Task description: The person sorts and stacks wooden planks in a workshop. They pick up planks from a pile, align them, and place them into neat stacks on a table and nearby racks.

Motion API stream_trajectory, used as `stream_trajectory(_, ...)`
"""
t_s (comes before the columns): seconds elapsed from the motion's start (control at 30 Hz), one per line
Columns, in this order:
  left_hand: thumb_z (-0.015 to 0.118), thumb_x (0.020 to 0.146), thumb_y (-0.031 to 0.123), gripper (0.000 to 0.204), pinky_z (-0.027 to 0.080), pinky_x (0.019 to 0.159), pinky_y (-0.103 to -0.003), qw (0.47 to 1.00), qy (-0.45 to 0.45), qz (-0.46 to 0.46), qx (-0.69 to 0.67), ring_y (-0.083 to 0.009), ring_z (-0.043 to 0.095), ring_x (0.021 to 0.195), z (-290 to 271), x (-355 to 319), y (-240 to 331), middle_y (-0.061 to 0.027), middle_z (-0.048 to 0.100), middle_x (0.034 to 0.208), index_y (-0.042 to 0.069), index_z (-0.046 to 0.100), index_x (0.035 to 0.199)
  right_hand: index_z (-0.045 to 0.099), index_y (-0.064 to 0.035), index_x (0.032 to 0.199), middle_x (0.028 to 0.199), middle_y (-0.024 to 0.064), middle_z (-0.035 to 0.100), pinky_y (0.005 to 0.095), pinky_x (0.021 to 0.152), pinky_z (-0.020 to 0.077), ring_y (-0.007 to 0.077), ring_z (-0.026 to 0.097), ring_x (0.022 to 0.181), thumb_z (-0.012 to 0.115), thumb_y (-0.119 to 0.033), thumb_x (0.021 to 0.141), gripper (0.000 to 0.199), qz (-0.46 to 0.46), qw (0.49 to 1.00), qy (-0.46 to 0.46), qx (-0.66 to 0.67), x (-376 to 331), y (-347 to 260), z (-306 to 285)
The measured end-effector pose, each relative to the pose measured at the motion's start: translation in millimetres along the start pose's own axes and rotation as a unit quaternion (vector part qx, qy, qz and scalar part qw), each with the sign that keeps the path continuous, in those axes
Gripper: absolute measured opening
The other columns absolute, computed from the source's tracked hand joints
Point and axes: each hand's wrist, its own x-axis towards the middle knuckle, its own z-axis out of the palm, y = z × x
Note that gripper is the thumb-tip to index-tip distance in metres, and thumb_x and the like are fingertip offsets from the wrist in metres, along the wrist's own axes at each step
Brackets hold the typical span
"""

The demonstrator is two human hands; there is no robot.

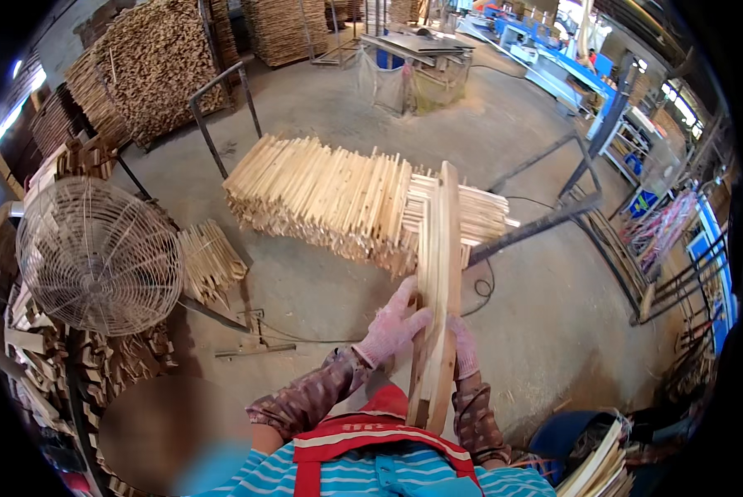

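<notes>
A bundle of long pale wooden strips [439, 248] stands out in front of my body, its near end close to my red apron [379, 427]. My left hand [394, 325], in a pinkish knitted glove, grips the bundle from its left side. On the right side my gloved right hand [464, 346] closes round it, its fingers partly hidden by the wood. Just beyond the bundle's far end lies a large stack of similar strips [322, 195], laid side by side on a metal frame.
A round wire-caged fan [98, 257] stands at the left, beside a smaller pile of strips [211, 258]. Dark metal rails [537, 228] reach in from the right. A blue bin [566, 439] sits near my right side. A cable [483, 290] crosses the floor. Blue machinery [553, 70] stands at the far right.
</notes>
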Motion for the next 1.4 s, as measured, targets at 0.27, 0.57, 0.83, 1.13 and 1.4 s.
stream_trajectory(0.27,0.068,0.092,0.030,0.083,0.040,0.111,-0.037,0.989,0.137,-0.022,-0.051,-0.0304,0.049,0.136,-83,148,19,-0.0231,0.050,0.146,0.004,0.024,0.157,0.062,-0.0012,0.129,0.118,0.0033,0.067,0.0316,0.090,0.0544,0.0145,0.064,0.104,0.073,-0.028,0.094,0.046,-0.013,0.987,-0.034,-0.157,176,-50,62)
stream_trajectory(0.57,0.058,0.103,0.039,0.061,0.049,0.098,-0.032,0.927,0.276,-0.123,-0.222,-0.0182,0.056,0.115,-208,201,-19,-0.0096,0.056,0.135,0.006,0.037,0.150,0.041,-0.0040,0.150,0.124,0.0095,0.064,0.0283,0.093,0.0505,0.0144,0.061,0.109,0.074,-0.024,0.086,0.075,0.056,0.924,-0.086,-0.367,301,-42,172)
stream_trajectory(0.83,0.059,0.103,0.028,0.051,0.054,0.096,-0.041,0.868,0.281,-0.134,-0.387,-0.0227,0.061,0.114,-434,321,-84,-0.0104,0.059,0.132,0.010,0.043,0.148,0.036,0.0044,0.141,0.134,0.0320,0.051,0.0483,0.103,0.0462,0.0447,0.054,0.124,0.077,-0.053,0.075,0.096,-0.030,0.684,-0.053,-0.727,516,28,297)
stream_trajectory(1.13,0.080,0.078,0.018,0.109,0.047,0.105,-0.039,0.937,0.201,-0.180,-0.220,-0.0292,0.045,0.137,-766,489,-189,-0.0225,0.033,0.156,-0.001,0.011,0.160,0.022,0.0054,0.151,0.151,0.0312,0.032,0.0465,0.108,0.0429,0.0450,0.043,0.136,0.068,-0.052,0.085,0.098,0.041,0.697,-0.142,-0.702,829,160,409)
stream_trajectory(1.4,0.084,0.067,0.030,0.119,0.024,0.122,-0.039,0.966,0.087,-0.224,-0.090,-0.0327,0.028,0.150,-936,613,-336,-0.0226,0.023,0.164,0.001,0.016,0.161,0.020,0.0080,0.153,0.155,0.0313,0.031,0.0420,0.111,0.0418,0.0460,0.048,0.134,0.064,-0.046,0.090,0.094,0.112,0.691,-0.166,-0.694,1013,221,430)
